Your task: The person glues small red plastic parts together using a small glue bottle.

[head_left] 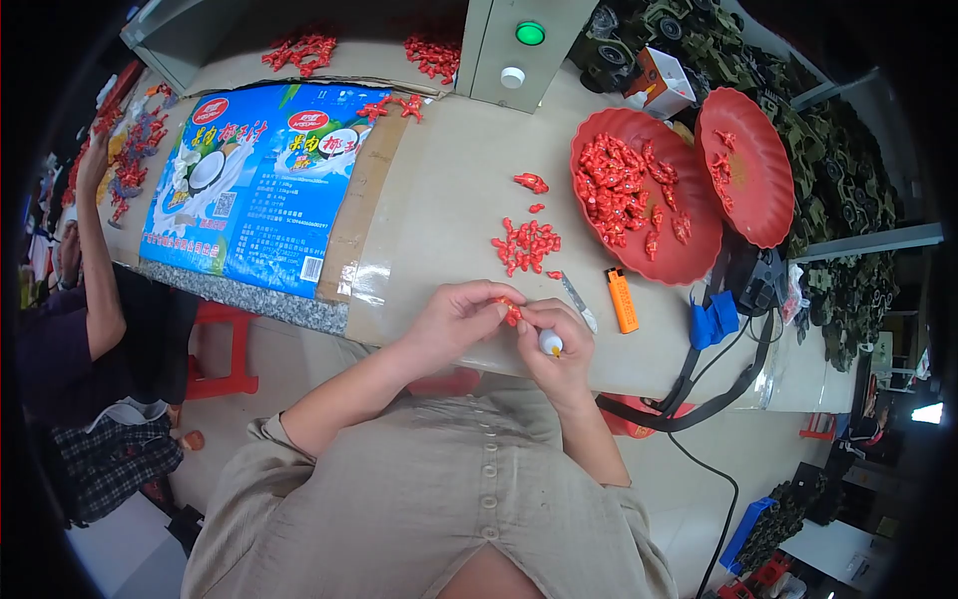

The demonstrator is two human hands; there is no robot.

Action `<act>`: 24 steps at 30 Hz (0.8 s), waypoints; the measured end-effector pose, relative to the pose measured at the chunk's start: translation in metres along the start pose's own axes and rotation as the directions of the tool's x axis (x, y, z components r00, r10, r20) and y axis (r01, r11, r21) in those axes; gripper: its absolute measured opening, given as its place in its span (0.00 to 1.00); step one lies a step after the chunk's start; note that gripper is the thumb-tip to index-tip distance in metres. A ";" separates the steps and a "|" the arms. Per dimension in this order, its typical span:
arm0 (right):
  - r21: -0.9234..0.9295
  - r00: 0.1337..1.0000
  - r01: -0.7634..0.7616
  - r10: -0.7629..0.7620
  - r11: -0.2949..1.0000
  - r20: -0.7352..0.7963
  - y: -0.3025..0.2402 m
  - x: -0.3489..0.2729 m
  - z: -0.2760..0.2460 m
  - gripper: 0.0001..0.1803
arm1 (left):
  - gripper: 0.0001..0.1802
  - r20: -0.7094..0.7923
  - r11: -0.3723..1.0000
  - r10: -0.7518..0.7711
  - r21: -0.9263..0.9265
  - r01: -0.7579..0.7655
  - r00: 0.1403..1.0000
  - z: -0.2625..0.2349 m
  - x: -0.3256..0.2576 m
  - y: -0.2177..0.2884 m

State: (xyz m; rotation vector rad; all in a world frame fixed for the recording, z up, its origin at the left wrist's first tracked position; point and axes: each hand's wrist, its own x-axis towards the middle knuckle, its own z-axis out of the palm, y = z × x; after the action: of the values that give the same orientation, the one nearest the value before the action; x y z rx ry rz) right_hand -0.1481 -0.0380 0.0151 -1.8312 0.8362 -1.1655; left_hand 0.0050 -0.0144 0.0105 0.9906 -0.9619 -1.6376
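At the near edge of the table, my left hand [457, 317] is closed, pinching a small glossy red plastic figure [510, 311] between thumb and fingertips. My right hand [561, 349] meets it there, its fingertips at the figure. Held in the curl of that right hand is a small white bottle [549, 341] with a yellow tip, mostly hidden by the fingers. A thin metal blade [577, 299] lies just beyond my right hand. Past it, a cluster of tiny red parts [526, 246] is spread on the table, with a larger red figure [532, 183] farther back.
An orange lighter [622, 300] lies right of the blade. Two red scalloped trays [699, 262] [773, 190] hold red pieces. Blue printed cardboard [269, 240] covers the table's left. Black straps and cable [689, 374] hang over the right edge. Another person's arm [100, 270] reaches in at far left.
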 end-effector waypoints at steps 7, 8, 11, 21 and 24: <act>0.015 1.000 -0.021 0.021 1.000 -0.014 -0.001 -0.001 0.003 0.10 | 0.11 0.004 1.000 0.011 -0.014 -0.011 1.000 0.000 -0.002 -0.002; 0.016 1.000 -0.017 0.017 1.000 -0.017 0.000 -0.002 0.002 0.10 | 0.11 0.005 0.999 0.009 -0.037 -0.008 1.000 0.001 -0.002 -0.001; 0.008 1.000 -0.022 0.023 1.000 -0.020 0.000 -0.003 0.001 0.10 | 0.12 0.045 0.999 0.023 -0.045 -0.021 0.999 0.001 -0.003 0.000; 0.007 1.000 0.019 -0.019 1.000 -0.024 0.002 -0.004 0.004 0.10 | 0.11 0.010 0.999 0.044 0.004 -0.044 0.999 0.003 -0.002 -0.006; 0.000 0.999 0.027 -0.027 1.000 -0.025 0.002 -0.004 0.003 0.10 | 0.11 -0.037 0.994 0.101 -0.032 -0.102 0.994 0.008 -0.001 -0.008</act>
State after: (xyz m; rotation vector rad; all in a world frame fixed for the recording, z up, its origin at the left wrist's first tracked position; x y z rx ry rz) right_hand -0.1466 -0.0350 0.0106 -1.8363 0.8268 -1.2078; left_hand -0.0043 -0.0108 0.0063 0.9303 -0.9430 -1.5426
